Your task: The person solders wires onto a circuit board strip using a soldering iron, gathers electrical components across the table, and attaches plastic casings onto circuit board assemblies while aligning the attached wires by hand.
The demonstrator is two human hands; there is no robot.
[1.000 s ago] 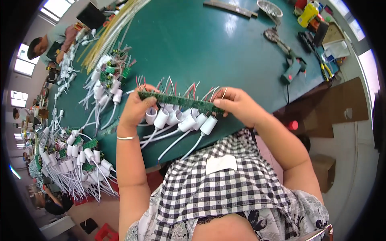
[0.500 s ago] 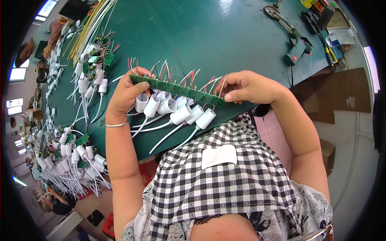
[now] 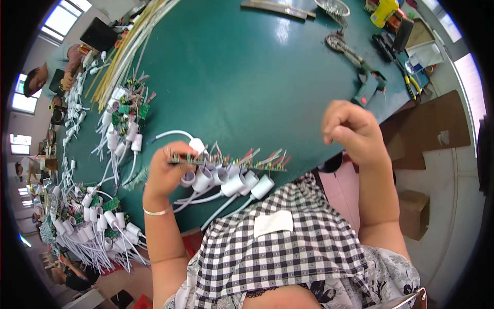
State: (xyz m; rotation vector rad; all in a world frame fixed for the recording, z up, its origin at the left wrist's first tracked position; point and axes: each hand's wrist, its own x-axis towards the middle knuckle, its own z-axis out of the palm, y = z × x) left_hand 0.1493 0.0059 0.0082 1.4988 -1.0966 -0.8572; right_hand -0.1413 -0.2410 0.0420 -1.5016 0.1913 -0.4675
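My left hand (image 3: 172,167) grips the left end of a long, narrow circuit board strip (image 3: 242,164), thumb and fingers closed around it. The strip is seen nearly edge-on, with small parts and red and white wires standing up from it. Several white lamp sockets (image 3: 234,184) with white cables hang at its near side, over the table edge. One more white socket (image 3: 196,146) sits behind the strip, beside my left fingers. My right hand (image 3: 352,129) is raised off to the right, apart from the board, fingers curled in toward the thumb. Nothing shows in it.
A green table (image 3: 242,82) spreads ahead. Piles of white sockets with boards (image 3: 95,221) lie at left, near long yellow and white wires (image 3: 123,56). A green soldering gun (image 3: 368,87), pliers (image 3: 411,85) and a yellow bottle (image 3: 383,13) are at right. Another person (image 3: 56,67) sits far left.
My right hand has let go of the board's right end and moved up and right. The board has tipped from showing its green face to nearly edge-on, still in my left hand.
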